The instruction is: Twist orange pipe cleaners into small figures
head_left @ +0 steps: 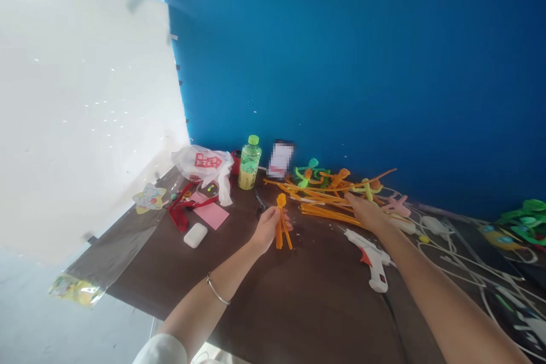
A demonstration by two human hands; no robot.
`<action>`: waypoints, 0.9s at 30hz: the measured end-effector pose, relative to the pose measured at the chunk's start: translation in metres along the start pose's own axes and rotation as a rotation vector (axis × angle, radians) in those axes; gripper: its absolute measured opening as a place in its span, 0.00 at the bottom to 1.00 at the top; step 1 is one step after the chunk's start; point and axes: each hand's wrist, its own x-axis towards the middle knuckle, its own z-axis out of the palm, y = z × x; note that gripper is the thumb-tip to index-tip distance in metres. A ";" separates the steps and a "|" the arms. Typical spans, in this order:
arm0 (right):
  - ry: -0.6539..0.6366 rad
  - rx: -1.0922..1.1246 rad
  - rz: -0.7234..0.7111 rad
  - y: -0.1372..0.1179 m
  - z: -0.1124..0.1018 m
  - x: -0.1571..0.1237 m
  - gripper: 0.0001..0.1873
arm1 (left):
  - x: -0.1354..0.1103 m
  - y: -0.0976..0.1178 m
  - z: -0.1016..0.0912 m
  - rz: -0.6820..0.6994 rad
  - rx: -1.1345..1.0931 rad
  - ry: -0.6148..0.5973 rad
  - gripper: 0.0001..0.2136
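My left hand (268,228) grips a small orange pipe-cleaner figure (281,226), whose round head stands above my fingers and whose legs hang below them. My right hand (367,211) lies farther right, palm down, with its fingertips at a heap of loose orange pipe cleaners (318,199). It seems to hold nothing. A white and red hot glue gun (370,257) lies on the brown table (307,307) just below my right hand. Small scissors (259,201) lie near my left fingers.
A green-capped bottle (250,162) and a white plastic bag (203,168) stand against the blue wall (341,57). Pink paper (211,214), red ribbon (181,207) and a white bar (195,235) lie left. White cables (469,261) and green pipe-cleaner shapes (526,222) lie right.
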 end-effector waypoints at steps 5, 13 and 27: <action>-0.204 -0.099 -0.223 0.016 -0.015 0.006 0.13 | 0.000 0.001 -0.001 0.009 -0.005 0.002 0.18; 0.102 -0.214 -0.188 -0.031 -0.047 0.004 0.17 | 0.003 0.003 -0.002 0.053 0.020 0.042 0.18; 0.013 0.153 -0.181 -0.171 -0.004 -0.106 0.21 | -0.003 0.018 -0.004 0.220 0.085 0.030 0.19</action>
